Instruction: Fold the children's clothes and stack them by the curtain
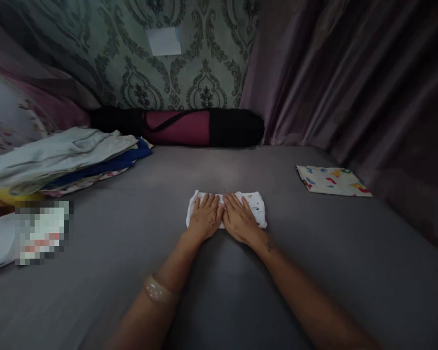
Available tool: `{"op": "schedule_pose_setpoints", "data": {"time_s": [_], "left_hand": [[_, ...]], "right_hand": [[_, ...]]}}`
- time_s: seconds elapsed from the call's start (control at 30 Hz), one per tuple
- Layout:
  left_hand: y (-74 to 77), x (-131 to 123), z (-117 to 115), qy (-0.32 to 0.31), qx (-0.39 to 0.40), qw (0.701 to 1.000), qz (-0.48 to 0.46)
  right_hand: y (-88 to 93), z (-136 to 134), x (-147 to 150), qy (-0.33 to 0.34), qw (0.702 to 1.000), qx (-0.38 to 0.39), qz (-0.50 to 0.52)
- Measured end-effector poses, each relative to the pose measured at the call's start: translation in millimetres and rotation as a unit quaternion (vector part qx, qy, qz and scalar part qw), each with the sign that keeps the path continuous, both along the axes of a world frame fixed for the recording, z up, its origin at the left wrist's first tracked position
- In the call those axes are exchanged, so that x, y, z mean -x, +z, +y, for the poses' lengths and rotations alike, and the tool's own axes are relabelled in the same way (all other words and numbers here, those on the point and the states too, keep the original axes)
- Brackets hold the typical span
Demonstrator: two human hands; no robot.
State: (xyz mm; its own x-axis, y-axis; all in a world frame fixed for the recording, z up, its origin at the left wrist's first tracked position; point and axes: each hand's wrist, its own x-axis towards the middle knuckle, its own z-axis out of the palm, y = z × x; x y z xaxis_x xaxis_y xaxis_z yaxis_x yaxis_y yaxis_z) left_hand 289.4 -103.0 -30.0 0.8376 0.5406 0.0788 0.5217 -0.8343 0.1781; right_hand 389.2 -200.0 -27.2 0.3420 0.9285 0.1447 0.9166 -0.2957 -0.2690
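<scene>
White cloth (257, 208) under each flat grip (206, 218) (240, 221)

The head view faces forward, down over both hands (207, 218).

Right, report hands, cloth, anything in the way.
Left hand and right hand flat on white cloth. Cloth folded, on grey sheet. Colourful cloth off right, not touching.

Pale bangle (157, 289) on left arm (178, 260); hands (206, 217) bear dark marks (212, 221), possibly tattoos.
</scene>
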Motion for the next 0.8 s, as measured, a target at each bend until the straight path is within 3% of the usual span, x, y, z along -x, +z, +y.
{"op": "schedule_pose_setpoints", "data": {"time_s": [0.13,0.27,0.33,0.57,0.8], "left_hand": [[7.7,-0.1,-1.0,0.004,-0.008,1.0,-0.002],[24.2,0.3,-10.2,0.046,-0.107,0.986,-0.122],[21.9,0.7,-11.8,0.05,-0.111,0.985,-0.125],[-5.2,2.7,-3.1,0.043,-0.035,0.998,0.015],[6.6,1.8,-7.1,0.048,-0.046,0.998,0.003]], "right_hand": [[6.5,-0.8,-4.1,0.0,1.0,0.005,0.0],[18.3,-2.2,-5.5,-0.046,0.996,-0.059,-0.052],[17.9,-2.9,-5.1,-0.048,0.995,-0.067,-0.063],[-3.2,-2.3,-5.0,-0.025,0.999,0.003,-0.03],[2.3,-3.0,-5.1,-0.031,0.999,0.005,-0.034]]}}
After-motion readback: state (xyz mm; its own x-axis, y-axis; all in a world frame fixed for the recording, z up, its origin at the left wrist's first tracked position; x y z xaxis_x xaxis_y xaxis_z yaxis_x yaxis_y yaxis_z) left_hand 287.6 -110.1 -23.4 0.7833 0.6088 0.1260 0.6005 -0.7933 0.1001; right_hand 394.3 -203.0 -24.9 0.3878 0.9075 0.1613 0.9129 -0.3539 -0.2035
